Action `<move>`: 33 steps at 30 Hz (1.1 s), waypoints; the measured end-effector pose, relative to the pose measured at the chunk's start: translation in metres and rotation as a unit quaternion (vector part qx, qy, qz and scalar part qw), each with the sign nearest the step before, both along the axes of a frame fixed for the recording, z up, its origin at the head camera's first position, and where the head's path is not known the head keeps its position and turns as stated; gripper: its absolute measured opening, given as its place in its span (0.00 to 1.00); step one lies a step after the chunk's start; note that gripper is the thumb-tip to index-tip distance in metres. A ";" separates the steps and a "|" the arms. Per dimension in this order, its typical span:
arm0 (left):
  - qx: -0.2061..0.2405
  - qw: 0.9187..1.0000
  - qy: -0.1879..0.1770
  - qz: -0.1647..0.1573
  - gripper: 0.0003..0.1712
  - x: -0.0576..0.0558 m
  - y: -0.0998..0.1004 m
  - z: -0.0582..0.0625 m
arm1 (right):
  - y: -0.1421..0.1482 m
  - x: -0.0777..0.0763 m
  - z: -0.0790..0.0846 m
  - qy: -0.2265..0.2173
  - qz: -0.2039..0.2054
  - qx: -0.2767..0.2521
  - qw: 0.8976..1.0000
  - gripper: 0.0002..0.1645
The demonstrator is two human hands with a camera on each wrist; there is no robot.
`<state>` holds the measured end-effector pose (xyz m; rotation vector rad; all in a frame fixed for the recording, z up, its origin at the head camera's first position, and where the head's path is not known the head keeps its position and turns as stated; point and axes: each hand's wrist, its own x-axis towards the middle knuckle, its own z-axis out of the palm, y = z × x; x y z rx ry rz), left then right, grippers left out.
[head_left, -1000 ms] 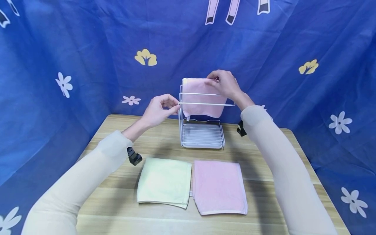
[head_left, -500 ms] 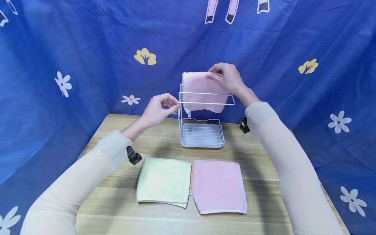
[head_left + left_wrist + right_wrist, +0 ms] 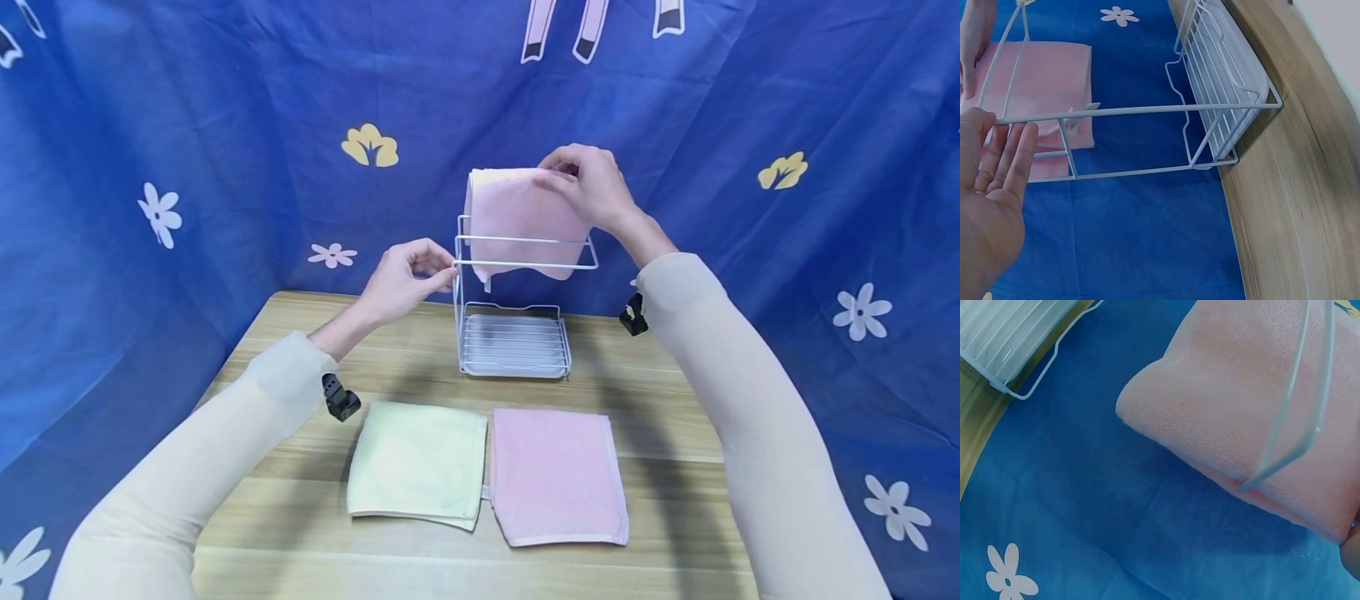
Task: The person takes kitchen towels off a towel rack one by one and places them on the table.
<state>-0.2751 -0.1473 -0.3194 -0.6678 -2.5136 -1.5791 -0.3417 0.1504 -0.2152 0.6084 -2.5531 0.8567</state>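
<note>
A white wire rack point(image 3: 525, 266) with top rails stands at the back of the table. My left hand point(image 3: 408, 279) pinches its upper left front corner between thumb and fingers, which the left wrist view also shows. My right hand point(image 3: 588, 187) pinches the top edge of a folded pink towel point(image 3: 510, 204) and holds it up behind the front rails. The towel's lower edge hangs a little below the rails, with a small tag at its left corner. In the right wrist view the pink towel point(image 3: 1229, 406) fills much of the frame, and only a sliver of the hand shows.
On the wooden table point(image 3: 300, 542), nearer me, lie a folded pale green towel point(image 3: 416, 462) and a folded pink towel point(image 3: 558, 479) side by side. A white tray point(image 3: 516, 342) forms the rack's base. Blue patterned cloth point(image 3: 262, 125) hangs behind and at the sides.
My right hand has lifted the pink towel upward and slightly to the right, so its lower edge hangs higher behind the rails. The left hand keeps its hold on the rack.
</note>
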 end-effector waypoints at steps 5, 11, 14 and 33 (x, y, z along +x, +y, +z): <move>0.000 1.000 0.002 -0.001 0.09 0.000 0.000 0.000 | 0.002 0.002 0.005 0.012 0.000 -0.004 1.000 0.17; -0.002 1.000 0.007 -0.004 0.09 0.001 0.000 0.000 | 0.005 0.006 0.011 0.018 -0.004 -0.011 1.000 0.17; -0.002 1.000 0.010 -0.003 0.08 0.001 0.000 0.001 | 0.006 0.008 0.016 0.020 -0.003 -0.013 1.000 0.17; 0.002 1.000 0.005 -0.007 0.10 0.001 -0.001 0.002 | 0.014 0.018 0.042 0.056 -0.017 -0.049 0.997 0.17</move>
